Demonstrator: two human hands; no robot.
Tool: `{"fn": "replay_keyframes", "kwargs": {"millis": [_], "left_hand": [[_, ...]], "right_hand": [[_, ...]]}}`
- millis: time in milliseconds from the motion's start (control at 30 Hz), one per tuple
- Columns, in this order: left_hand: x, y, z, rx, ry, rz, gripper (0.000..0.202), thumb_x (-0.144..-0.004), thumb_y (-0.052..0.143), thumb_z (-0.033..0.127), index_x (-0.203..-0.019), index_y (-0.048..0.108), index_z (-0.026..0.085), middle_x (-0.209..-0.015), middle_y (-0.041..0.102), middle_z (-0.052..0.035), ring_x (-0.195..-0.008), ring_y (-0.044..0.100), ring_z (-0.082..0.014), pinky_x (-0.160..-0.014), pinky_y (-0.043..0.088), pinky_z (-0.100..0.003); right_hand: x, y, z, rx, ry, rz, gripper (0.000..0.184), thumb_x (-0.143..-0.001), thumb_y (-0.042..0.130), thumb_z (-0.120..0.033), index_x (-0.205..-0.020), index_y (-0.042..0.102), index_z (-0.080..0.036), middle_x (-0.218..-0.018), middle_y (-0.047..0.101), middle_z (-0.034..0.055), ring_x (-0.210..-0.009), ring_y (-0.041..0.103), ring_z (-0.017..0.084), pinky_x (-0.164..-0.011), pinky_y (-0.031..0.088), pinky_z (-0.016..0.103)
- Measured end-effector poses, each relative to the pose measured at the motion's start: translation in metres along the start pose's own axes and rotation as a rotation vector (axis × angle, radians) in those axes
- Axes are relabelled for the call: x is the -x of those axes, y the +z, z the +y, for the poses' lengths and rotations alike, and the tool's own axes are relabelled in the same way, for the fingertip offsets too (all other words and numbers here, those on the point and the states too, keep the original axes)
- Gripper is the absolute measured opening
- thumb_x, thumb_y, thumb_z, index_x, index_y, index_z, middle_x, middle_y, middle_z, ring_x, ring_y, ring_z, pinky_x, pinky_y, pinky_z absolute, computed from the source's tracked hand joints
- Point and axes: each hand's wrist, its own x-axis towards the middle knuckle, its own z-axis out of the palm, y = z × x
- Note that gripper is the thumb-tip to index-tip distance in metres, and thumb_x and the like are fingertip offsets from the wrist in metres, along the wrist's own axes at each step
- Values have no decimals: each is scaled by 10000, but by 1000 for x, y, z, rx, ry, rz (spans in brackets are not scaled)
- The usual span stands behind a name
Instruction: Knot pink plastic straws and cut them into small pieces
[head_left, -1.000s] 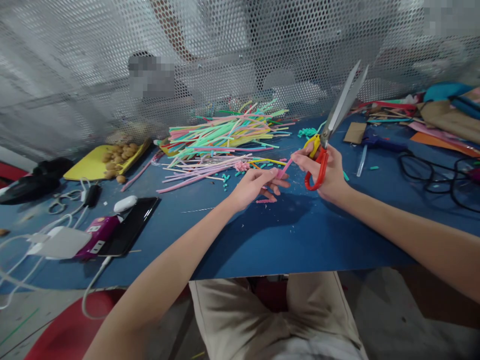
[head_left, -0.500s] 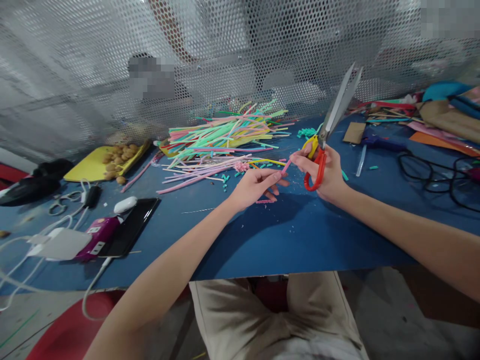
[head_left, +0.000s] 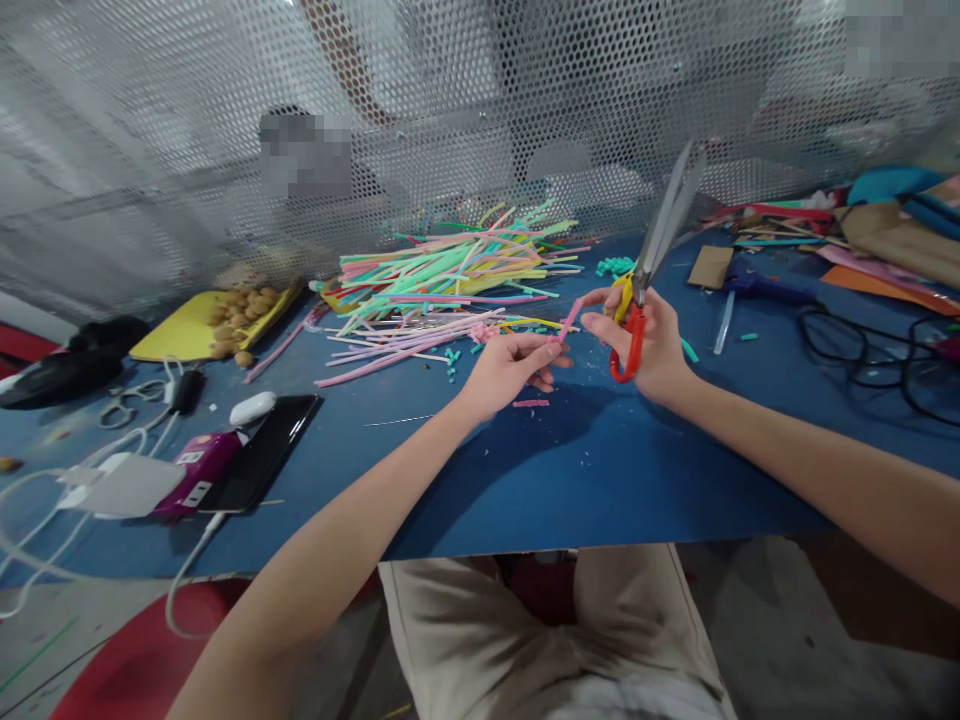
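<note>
Between the thumb and fingers of my left hand (head_left: 514, 372) is a short pink pipe cleaner (head_left: 570, 320), its free end pointing up and to the right. My right hand (head_left: 649, 340) holds scissors (head_left: 664, 225) with red and yellow handles, blades pointing up and away from me. The right thumb and forefinger are close to the pipe cleaner's tip; whether they touch it I cannot tell. Another short pink piece (head_left: 531, 403) lies on the table just below my left hand. Behind that hand is a pink fuzzy cluster (head_left: 484, 332).
A heap of pastel pipe cleaners (head_left: 457, 265) lies at the back, with small teal pieces (head_left: 616, 266) beside it. At left are a phone (head_left: 274, 450), a white charger (head_left: 131, 487) with cables and a yellow sheet (head_left: 176, 328). A blue glue gun (head_left: 769, 287) lies at right. Perforated metal stands behind.
The right fingers have loosened around the pink piece's tip, and more of it shows. The scissors have tipped slightly left. My left hand has shifted a little left.
</note>
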Motion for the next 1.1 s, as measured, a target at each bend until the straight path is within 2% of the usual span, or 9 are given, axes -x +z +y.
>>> {"fn": "replay_keyframes", "kwargs": {"millis": [100,200,267,367,533,800,1100], "left_hand": [[-2,-4,2,74,66,110,401,-818,756,495,-981,735,129,-892,752,-86,-561,595,-82,-523,547,-216],[-4,-8,3,113,148,180,366,-818,761,475,-968,735,142,-868,746,-69,-554,586,-78,-533,546,-223],[-6,-10,3,121,179,223,355,-821,760,467,-981,741,150,-869,746,-62,-555,576,-69,-550,547,-220],[-9,-13,1,147,196,291,345,-830,756,451,-1015,746,160,-914,754,-67,-565,565,-59,-567,547,-210],[-12,-16,-1,204,219,353,349,-824,766,440,-1052,747,176,-1031,758,-85,-619,587,-53,-594,543,-183],[-8,-12,1,146,162,256,330,-811,771,462,-915,744,150,-942,763,-78,-582,575,-56,-559,519,-185],[-7,-11,2,145,141,219,328,-797,784,449,-903,739,141,-915,769,-91,-601,598,-78,-578,541,-213]], "right_hand": [[-3,-9,-7,183,-17,-115,393,-749,812,-440,-906,504,-254,-997,659,13,-651,524,132,-638,448,331],[-9,-18,-15,470,32,-280,369,-787,763,-493,-945,539,-244,-780,559,-19,-593,428,134,-589,372,319],[-14,-23,-17,648,61,-355,381,-779,753,-524,-906,543,-232,-724,518,-21,-610,421,146,-595,341,318],[-20,-27,-11,807,71,-388,422,-749,745,-570,-835,527,-219,-777,547,8,-671,465,166,-634,339,321],[-25,-32,1,852,59,-389,444,-748,710,-611,-847,548,-209,-842,576,36,-706,483,178,-656,342,317],[-25,-34,1,849,72,-501,442,-720,738,-599,-834,581,-203,-844,589,39,-683,473,162,-637,344,308],[-24,-33,-3,799,102,-537,411,-710,753,-561,-821,593,-199,-797,585,19,-674,475,157,-630,350,308]]}}
